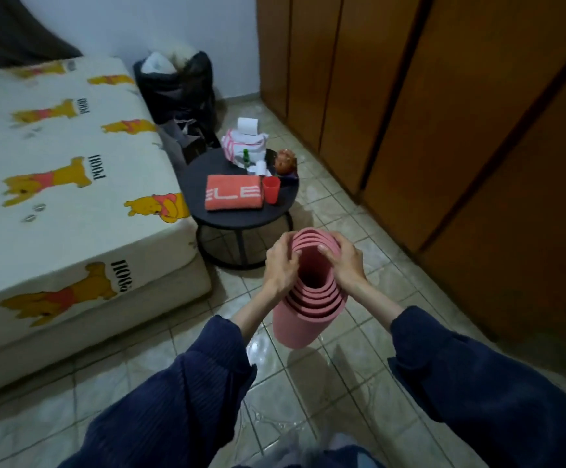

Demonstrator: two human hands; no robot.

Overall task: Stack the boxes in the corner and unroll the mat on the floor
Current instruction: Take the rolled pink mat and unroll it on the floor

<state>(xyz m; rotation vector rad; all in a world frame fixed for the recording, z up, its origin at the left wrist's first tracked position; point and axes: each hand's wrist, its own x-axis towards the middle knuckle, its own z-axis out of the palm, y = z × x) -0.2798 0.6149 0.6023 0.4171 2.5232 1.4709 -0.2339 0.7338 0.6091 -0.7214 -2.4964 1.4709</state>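
Observation:
A pink rolled mat stands on end above the tiled floor, its spiral top end facing me. My left hand grips the left side of the roll's upper rim, fingers curled over the outer layers. My right hand grips the right side of the rim, thumb hooked into the inner layers. The roll is loose, with its layers telescoped toward me. No boxes are in view.
A bed with a bear-print sheet fills the left. A low round black table with an orange towel, a red cup and small items stands just beyond the mat. Brown wardrobe doors line the right. A black bag sits in the corner.

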